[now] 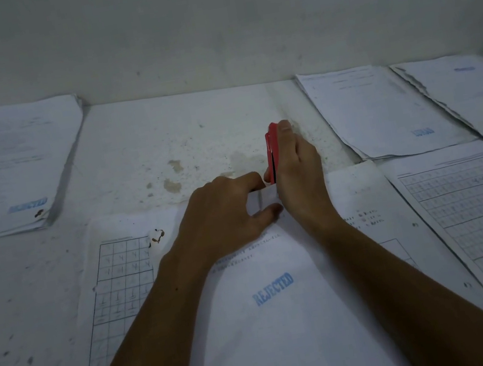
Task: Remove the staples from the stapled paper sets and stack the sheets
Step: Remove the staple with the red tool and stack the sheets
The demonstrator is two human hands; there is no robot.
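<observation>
Paper set (273, 305): white, blue "REJECTED" stamp, lying tilted on other sheets; top corner folded, pinched.
Stapler (270, 154): red, on edge at that corner.

Both forearms reaching forward and converging, left hand (223, 214) fingers curled and pinching, right hand (296, 167) on edge, gripping, thumb extended forward on top
</observation>
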